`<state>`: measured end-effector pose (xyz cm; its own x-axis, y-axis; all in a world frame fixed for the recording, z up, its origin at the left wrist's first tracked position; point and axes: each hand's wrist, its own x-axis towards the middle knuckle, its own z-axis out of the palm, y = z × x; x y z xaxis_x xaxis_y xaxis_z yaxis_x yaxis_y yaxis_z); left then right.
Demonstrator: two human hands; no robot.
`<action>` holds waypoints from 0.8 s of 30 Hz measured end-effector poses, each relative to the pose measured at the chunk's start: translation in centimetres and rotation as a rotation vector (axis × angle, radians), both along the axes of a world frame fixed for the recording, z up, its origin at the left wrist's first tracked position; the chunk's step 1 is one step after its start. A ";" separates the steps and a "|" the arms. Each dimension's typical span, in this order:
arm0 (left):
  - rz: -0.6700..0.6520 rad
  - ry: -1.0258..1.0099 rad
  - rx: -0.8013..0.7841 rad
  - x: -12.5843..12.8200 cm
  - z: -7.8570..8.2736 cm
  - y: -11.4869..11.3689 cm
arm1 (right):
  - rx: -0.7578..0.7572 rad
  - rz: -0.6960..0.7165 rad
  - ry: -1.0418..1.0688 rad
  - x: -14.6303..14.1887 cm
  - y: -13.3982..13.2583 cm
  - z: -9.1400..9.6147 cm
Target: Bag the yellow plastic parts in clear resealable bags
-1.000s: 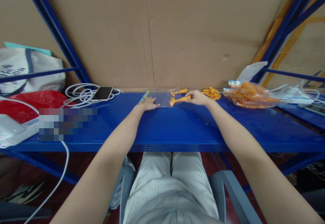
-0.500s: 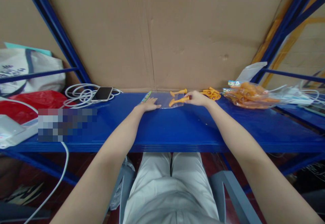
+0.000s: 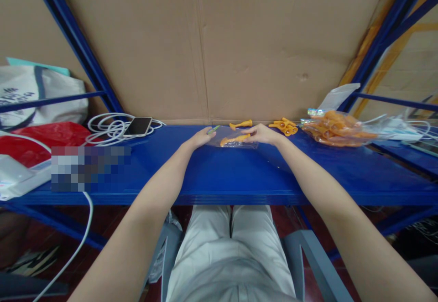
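One phone (image 3: 138, 127) near back edge of blue tabletop (image 3: 219, 174), toward left. Left hand (image 3: 201, 138) pinching green-marked end of one clear bag (image 3: 223, 133), mid back edge. One orange piece (image 3: 234, 140) in or on bag, cannot tell which; right hand (image 3: 262, 134) grasping its right end. Second orange piece (image 3: 243, 123) just behind. Rightward, one loose pile (image 3: 285, 126), one filled bag (image 3: 338, 131).

Head view looks forward — and down; table (image 3: 219, 172) lies near.

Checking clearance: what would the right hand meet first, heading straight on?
Likely the nearer orange piece, which the right hand appears to touch; whether the clear bag lies between is unclear.
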<state>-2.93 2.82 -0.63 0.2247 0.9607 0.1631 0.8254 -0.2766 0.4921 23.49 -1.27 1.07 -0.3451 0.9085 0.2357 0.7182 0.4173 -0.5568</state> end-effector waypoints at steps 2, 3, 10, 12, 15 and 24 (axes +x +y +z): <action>0.046 -0.081 -0.003 0.1 0.0 0.3 | 0.016 -0.015 -0.021 -0.1 0.0 0.0; 0.060 -0.120 0.000 0.1 -0.1 0.4 | 0.035 -0.036 -0.050 -0.2 0.0 0.0; 0.047 -0.379 -0.032 0.2 -0.4 0.9 | -0.018 -0.080 -0.055 -0.7 -0.1 -0.3; 0.065 -0.448 -0.064 0.1 -0.4 0.9 | -0.132 -0.036 0.066 -1.0 -0.1 -0.6; 0.074 -0.529 -0.139 0.1 -0.3 0.8 | -0.265 0.024 0.228 -1.5 -0.3 -1.2; 0.159 -0.533 -0.104 0.2 -0.9 2.0 | -0.373 0.085 0.471 -2.4 -0.8 -1.5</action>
